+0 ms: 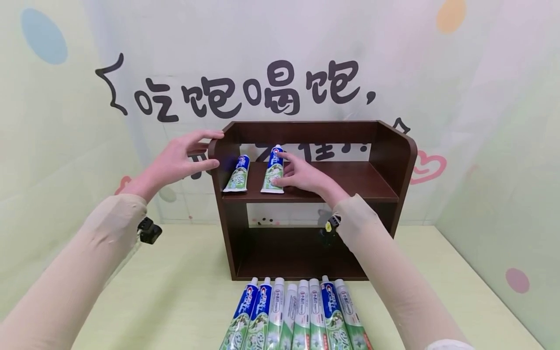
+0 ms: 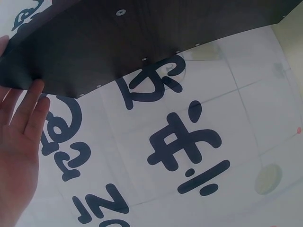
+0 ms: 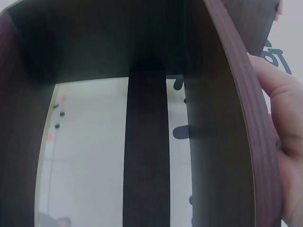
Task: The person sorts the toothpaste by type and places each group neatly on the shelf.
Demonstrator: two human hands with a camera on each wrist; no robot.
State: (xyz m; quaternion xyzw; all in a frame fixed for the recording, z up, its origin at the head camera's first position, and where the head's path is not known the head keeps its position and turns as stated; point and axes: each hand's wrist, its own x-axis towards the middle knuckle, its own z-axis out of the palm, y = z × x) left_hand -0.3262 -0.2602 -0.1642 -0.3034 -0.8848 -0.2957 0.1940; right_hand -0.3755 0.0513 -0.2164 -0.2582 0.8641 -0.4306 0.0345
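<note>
My right hand (image 1: 302, 172) pinches a blue, white and green toothpaste tube (image 1: 274, 170) on the upper board of a dark brown two-tier shelf (image 1: 341, 180). Its thumb and index finger lie on the tube's face. A matching toothpaste tube (image 1: 238, 175) is to the left, beside the side panel, cap end toward the back. With fairly straight fingers, my left hand (image 1: 177, 158) touches the outside and edge of that panel; the left wrist view shows these fingers (image 2: 31, 106) against the wood. In the right wrist view the shelf board hides the tube from sight.
In front of the shelf, blue-capped-end toothpaste tubes (image 1: 245, 311) and white-and-green toothpaste tubes (image 1: 302, 311) lie in a row on the pale table (image 1: 175, 291). Behind stands a wall (image 1: 280, 34) with black lettering. The shelf's lower tier (image 1: 284, 253) is below my right wrist.
</note>
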